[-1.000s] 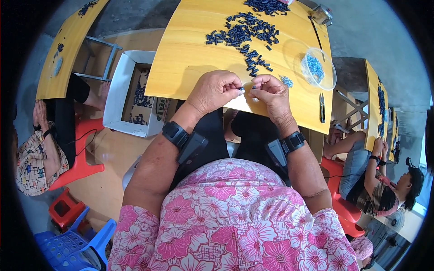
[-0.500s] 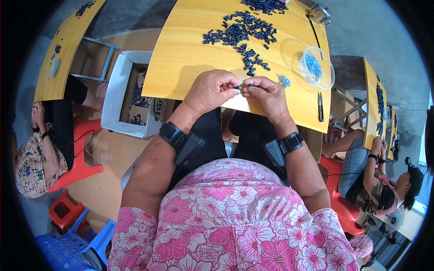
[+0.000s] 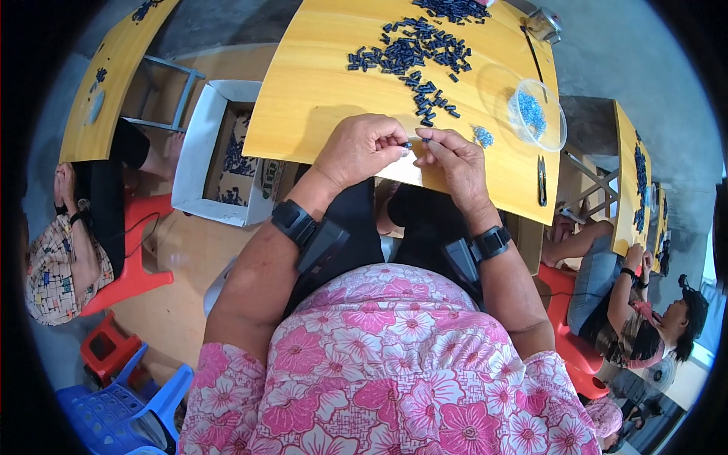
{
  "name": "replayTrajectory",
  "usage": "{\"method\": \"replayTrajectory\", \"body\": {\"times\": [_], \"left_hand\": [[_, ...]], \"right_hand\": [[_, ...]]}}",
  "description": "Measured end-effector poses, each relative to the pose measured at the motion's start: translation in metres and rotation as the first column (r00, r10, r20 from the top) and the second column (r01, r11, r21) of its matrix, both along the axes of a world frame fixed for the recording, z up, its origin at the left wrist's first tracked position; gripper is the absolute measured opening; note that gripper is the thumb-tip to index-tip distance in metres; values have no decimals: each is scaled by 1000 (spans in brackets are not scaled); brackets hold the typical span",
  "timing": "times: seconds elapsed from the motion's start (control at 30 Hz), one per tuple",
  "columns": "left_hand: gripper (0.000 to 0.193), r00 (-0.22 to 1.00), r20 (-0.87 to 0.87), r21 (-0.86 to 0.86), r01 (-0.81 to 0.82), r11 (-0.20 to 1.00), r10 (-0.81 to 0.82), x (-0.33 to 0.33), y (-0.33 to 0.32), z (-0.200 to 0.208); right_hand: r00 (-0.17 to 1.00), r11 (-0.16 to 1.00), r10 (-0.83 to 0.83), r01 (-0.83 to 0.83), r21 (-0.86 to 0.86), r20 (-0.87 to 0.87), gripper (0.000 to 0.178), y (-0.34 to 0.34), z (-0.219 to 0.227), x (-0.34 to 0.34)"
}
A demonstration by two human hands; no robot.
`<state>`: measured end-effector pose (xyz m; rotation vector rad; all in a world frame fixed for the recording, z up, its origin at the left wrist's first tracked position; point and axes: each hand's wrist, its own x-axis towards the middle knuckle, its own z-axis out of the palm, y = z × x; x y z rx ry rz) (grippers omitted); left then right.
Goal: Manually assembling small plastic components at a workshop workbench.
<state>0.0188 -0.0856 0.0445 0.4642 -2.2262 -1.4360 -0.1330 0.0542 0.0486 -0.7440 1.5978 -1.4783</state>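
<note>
Over the near edge of the yellow table, my two hands are close together, fingertips almost meeting. My left hand is closed in a pinch on a small dark piece. Opposite it, my right hand pinches another tiny dark piece, mostly covered by thumb and finger. Beyond my fingers spreads a loose pile of short dark-blue cylindrical pieces. A little heap of clear-blue bits lies just right of my right hand.
At the table's right stand a clear round tub of light-blue bits and black thread snips. A metal tin sits far right. Left of the table is a white box with dark pieces. People sit at tables on both sides.
The view has shifted slightly, so the table appears a little farther right. Both hands stay pinched near each other, with the right fingers slightly re-posed.
</note>
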Motion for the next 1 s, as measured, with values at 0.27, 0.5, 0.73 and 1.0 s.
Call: {"method": "replayTrajectory", "body": {"times": [0.27,0.5,0.73,1.0], "left_hand": [[12,1000,20,-39,-12,999,13,0,0,0],[12,999,40,-76,-16,997,19,1,0,-1],[12,999,31,-63,-7,998,9,0,0,-3],[11,1000,14,-89,-14,996,15,0,0,-4]], "right_hand": [[999,998,8,-11,-54,-45,21,-1,-1,3],[998,999,5,-7,42,62,17,-3,7,4],[997,1000,12,-11,-17,74,14,-5,0,4],[1000,1000,28,-28,12,5,14,-6,4,7]]}}
